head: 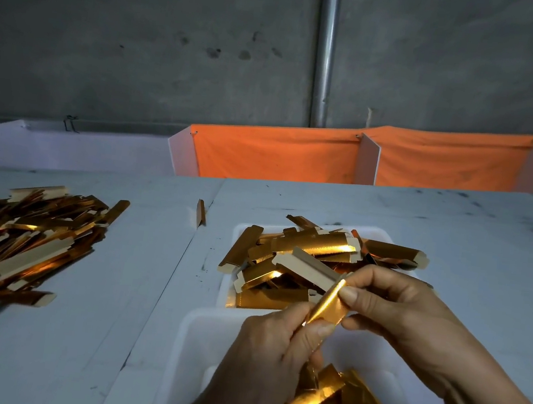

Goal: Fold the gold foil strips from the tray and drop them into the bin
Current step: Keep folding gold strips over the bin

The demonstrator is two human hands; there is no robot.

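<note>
Shiny gold foil strip [326, 305], being pinched at both ends between left grip [269, 346] and right grip [389, 309], creasing lengthwise above white plastic tray [195, 334], keeping fold aligned.

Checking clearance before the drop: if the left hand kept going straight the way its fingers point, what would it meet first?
Probably the heap of folded gold strips in the far white tray, just beyond the strip that the left hand pinches; depth is uncertain.
</note>
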